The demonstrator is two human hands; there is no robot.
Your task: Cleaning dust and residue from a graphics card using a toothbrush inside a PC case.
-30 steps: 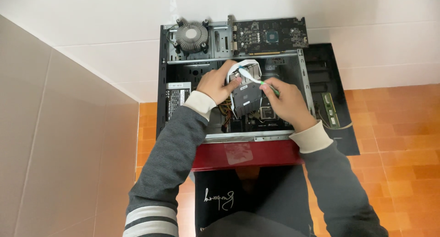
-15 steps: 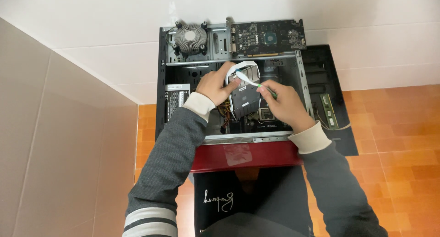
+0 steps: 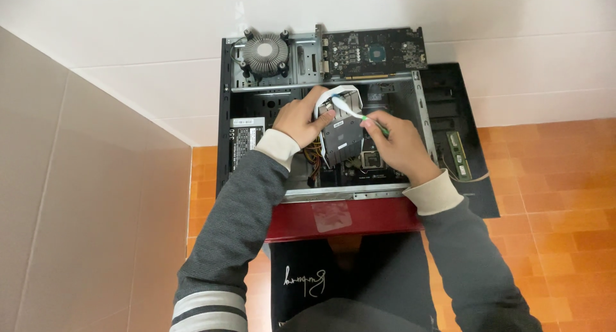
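Compared with a second ago, both hands sit slightly higher inside the open computer case, and the toothbrush head now lies nearer the top edge of the grey component.

Computer case: lies open on its side on the orange tiled floor, against the white wall.
Graphics card: rests on the case's upper edge, at its right end.
Round cooler: on the same edge, left of the card.
Power supply: inside the case, at its left wall.
Grey component: held up in the middle of the case.
Left hand: closed on the component's left edge.
Right hand: closed around the toothbrush, bristles touching the component's upper part.
Memory stick: on the black panel just right of the case.
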